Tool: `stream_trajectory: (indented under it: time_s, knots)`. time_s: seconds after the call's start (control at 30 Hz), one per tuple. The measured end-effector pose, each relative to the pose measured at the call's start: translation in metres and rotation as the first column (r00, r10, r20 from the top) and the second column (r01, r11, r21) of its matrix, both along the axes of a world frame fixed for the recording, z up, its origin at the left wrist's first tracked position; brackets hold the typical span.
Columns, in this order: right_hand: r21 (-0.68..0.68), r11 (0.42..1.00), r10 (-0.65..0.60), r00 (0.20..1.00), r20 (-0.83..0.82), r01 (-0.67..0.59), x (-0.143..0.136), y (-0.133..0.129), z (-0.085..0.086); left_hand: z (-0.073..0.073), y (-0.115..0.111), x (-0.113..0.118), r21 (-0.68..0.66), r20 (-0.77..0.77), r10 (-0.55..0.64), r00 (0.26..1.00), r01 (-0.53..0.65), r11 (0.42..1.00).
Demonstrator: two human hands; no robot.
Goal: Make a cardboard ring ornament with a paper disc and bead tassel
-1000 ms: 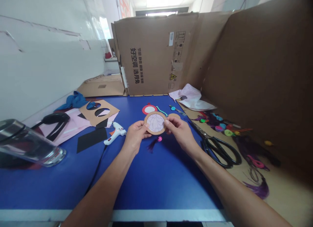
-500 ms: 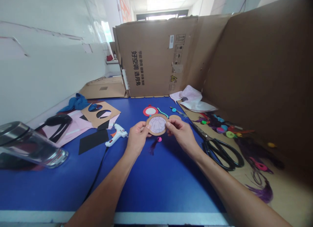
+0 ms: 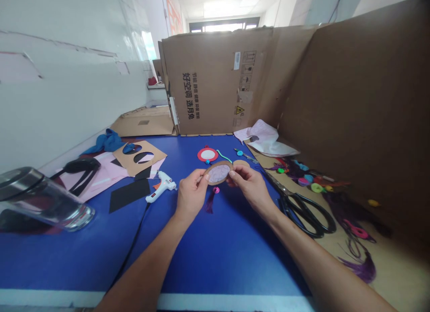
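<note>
A round cardboard ring with patterned pale fabric in its middle [image 3: 219, 173] is held tilted between both hands over the blue table. My left hand [image 3: 192, 192] pinches its left edge, and my right hand [image 3: 250, 185] grips the right edge with thumb and fingers. Just below the ring hangs or lies a pink bead with a purple tassel [image 3: 210, 202]. Behind it is a red-rimmed white disc [image 3: 207, 155] with a blue bead at its lower edge. A tan cardboard disc [image 3: 241, 163] shows beyond my right hand.
On the left are a white glue gun [image 3: 161, 186], black sheet [image 3: 129, 195], cut cardboard [image 3: 139, 156] and glass bottle [image 3: 43, 204]. Large black-handled scissors [image 3: 307, 213], beads and tassels lie at the right. Tall cardboard panels [image 3: 215, 83] stand behind.
The ring has tipped, its right side now higher, and its face looks narrower. The tassel shows more fully below it. Both hands keep their hold.
</note>
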State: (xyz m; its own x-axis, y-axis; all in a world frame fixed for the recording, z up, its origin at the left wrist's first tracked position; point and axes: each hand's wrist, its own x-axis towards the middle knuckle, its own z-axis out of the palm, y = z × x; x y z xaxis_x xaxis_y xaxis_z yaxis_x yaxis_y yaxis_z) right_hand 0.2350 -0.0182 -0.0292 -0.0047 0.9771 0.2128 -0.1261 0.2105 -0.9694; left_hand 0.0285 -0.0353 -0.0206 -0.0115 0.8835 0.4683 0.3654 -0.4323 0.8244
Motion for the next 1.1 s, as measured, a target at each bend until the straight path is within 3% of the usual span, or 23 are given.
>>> stream_trajectory:
  time_s: [0.1, 0.27, 0.53, 0.7, 0.83, 0.97, 1.1]
  knots:
    - [0.018, 1.000, 0.004, 1.000, 0.012, -0.004, 0.001, 0.000, 0.001, 0.001, -0.006, 0.000, 0.141, -0.136, 0.063, 0.989, -0.044, 0.989]
    - [0.046, 0.999, -0.011, 1.000, 0.013, 0.011, 0.001, 0.000, 0.001, 0.002, -0.011, 0.001, 0.338, -0.247, 0.093, 0.965, -0.004, 0.941]
    - [0.047, 0.999, -0.016, 0.999, 0.028, 0.014, 0.001, 0.001, -0.002, 0.000, -0.010, 0.001, 0.377, -0.268, 0.103, 0.958, 0.006, 0.926]
    - [0.034, 0.999, -0.016, 0.999, 0.050, 0.014, 0.002, 0.000, 0.000, 0.002, -0.010, 0.001, 0.225, -0.190, 0.087, 0.978, -0.043, 0.973]
    - [0.038, 0.999, -0.024, 0.998, 0.055, 0.022, 0.002, 0.000, 0.002, 0.003, -0.002, 0.001, 0.000, 0.029, -0.005, 1.000, 0.005, 1.000]
    - [0.050, 0.999, -0.016, 0.998, 0.062, 0.013, 0.001, -0.001, 0.004, 0.003, 0.007, 0.001, -0.187, 0.292, -0.070, 0.954, 0.128, 0.974]
    - [0.055, 0.998, -0.009, 0.997, 0.072, 0.005, 0.001, -0.002, 0.006, 0.003, 0.010, 0.002, -0.305, 0.408, -0.053, 0.912, 0.190, 0.933]
